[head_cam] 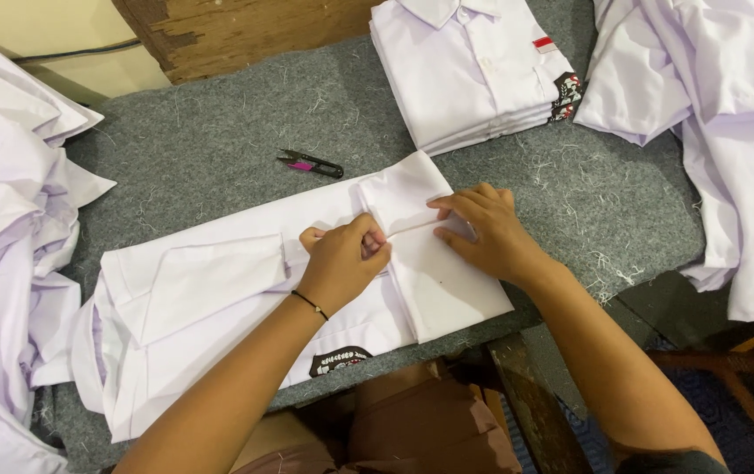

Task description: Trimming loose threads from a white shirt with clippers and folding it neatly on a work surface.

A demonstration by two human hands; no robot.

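One white shirt laid flat mid-frame on grey felt table, partly folded. Left hand curled, fingers pinched on fold of cloth. Right hand flat, fingers together, pressing same fold just beside it. One thread snipper above shirt, untouched. One neat folded stack top centre. Two loose shirt heaps: left edge, upper right. Thread bits all over felt.
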